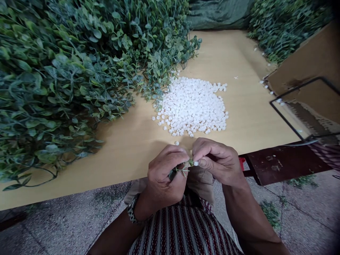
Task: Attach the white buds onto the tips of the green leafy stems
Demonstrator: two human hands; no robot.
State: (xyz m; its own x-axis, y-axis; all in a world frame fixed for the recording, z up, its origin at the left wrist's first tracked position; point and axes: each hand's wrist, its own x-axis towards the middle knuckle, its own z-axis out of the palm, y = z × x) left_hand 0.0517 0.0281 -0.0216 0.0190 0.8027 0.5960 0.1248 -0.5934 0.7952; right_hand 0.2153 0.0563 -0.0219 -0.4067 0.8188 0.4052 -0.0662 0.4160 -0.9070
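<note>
Close to the table's front edge, my left hand (168, 173) is closed around a green artificial sprig (183, 170), whose thin tips stick out between thumb and fingers. Facing it, my right hand (219, 161) pinches at a small white bead-like piece (196, 163) at the end of one sprig tip. Whether the piece sits on the tip or only touches it I cannot tell. Just beyond my hands spreads a heap of similar small white pieces (195, 104), with one loose piece (176, 143) nearest my left hand.
Dense green artificial foliage (79, 71) covers the table's left side, and more foliage (284, 28) lies at the back right. A cardboard box (310, 60) and a black metal frame (288, 122) stand at the right edge. The tan tabletop (119, 156) ends just before my lap.
</note>
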